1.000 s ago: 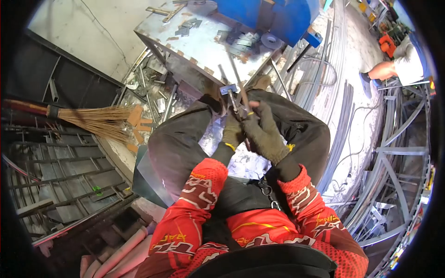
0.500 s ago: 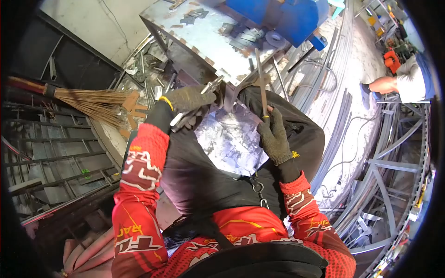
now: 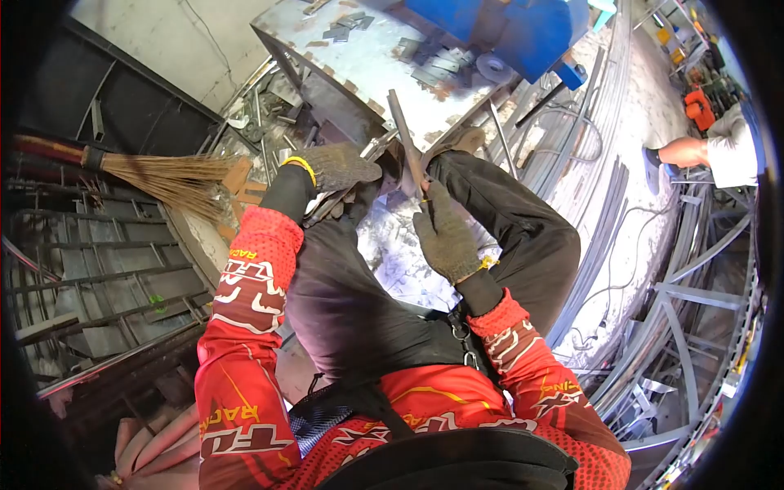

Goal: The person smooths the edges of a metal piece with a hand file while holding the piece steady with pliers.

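Observation:
My right hand [image 3: 447,237], in a dark knit glove, grips the lower end of a long narrow metal bar [image 3: 402,129]. The bar points away from me and leans to the left between my knees. My left hand [image 3: 336,167], gloved with a yellow cuff, is closed above my left leg. Pale metal shows beside its fingertips and below it, but what it holds is mostly hidden. Between my legs lies a brightly lit, pale mottled surface [image 3: 392,261].
Ahead stands a metal table [image 3: 359,61] with small plates and a blue machine [image 3: 498,33]. A straw broom [image 3: 171,180] lies left. Long metal lengths [image 3: 600,237] and a curved metal frame [image 3: 694,302] lie right. Another person's leg [image 3: 686,153] is at far right.
My right hand has moved left with the bar, whose top now tilts left. My left hand has shifted slightly right, and the metal by its fingertips shows less.

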A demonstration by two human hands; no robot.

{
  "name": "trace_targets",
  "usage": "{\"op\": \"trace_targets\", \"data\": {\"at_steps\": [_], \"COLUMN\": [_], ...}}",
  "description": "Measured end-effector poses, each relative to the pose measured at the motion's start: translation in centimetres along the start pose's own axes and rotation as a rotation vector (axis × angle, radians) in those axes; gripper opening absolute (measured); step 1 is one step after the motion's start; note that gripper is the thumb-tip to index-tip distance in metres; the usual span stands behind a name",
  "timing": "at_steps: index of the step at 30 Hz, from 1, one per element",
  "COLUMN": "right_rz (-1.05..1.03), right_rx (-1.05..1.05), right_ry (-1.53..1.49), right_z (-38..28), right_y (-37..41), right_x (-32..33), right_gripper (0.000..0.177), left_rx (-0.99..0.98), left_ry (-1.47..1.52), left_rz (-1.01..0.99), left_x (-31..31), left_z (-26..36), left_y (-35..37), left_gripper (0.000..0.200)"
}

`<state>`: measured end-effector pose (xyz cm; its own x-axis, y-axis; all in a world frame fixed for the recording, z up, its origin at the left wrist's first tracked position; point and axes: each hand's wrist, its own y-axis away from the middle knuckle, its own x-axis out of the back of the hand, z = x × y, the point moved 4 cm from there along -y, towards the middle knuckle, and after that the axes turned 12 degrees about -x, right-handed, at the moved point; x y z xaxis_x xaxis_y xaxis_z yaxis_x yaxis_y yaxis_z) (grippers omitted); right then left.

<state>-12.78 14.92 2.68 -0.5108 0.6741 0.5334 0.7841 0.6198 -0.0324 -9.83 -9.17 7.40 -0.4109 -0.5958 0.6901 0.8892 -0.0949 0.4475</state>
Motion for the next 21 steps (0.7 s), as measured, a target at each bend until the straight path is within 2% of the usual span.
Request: {"op": "trace_targets", "data": {"at_steps": [2, 4, 6, 9, 11, 12, 15, 19, 21], "right_rz": [-0.062, -0.102, -0.142, -0.098, -0.163, -0.163, 0.004, -0.072, -0.075], "right_rx": [-0.124, -0.137, -0.148, -0.214, -0.351, -0.350, -0.144, -0.273, -0.273], "right_ry": [0.100, 0.137, 0.172, 0.152, 0.263, 0.269, 0.271, 0.235, 0.143], "right_z": [0.5, -1.1, -1.7, -1.9, -1.5, -1.0, -0.3, -1.5, -0.7], "right_y": [-1.1, -3.9, -5.0, -4.8, -1.8, -0.6, 1.2, -4.5, -6.5], "right_x": [-0.9, -0.8, -1.0, -0.4, 0.9, 0.8, 0.8, -0.1, -0.9], "right_gripper": [0.050, 0.046, 0.043, 0.038, 0.040, 0.040, 0.047, 0.049, 0.039], "left_rx": [0.000, -0.002, 0.126, 0.116, 0.044, -0.022, -0.019, 0.034, 0.052], "left_ry": [0.024, 0.044, 0.230, 0.171, 0.127, 0.084, 0.123, 0.139, 0.147], "left_rz": [-0.003, -0.006, -0.127, -0.149, -0.111, -0.084, -0.088, -0.095, -0.102], "left_x": [-0.5, -0.5, -0.6, 0.2, -0.4, -0.8, -0.8, -0.2, 0.1], "left_z": [-0.5, -0.6, -0.2, 1.9, 1.4, 1.2, 1.9, 2.8, 3.1], "left_y": [-0.2, -0.5, -0.2, 0.7, 0.2, -0.2, 0.3, 0.8, 1.0], "left_gripper": [0.058, 0.056, 0.054, 0.054, 0.056, 0.057, 0.059, 0.060, 0.061]}}
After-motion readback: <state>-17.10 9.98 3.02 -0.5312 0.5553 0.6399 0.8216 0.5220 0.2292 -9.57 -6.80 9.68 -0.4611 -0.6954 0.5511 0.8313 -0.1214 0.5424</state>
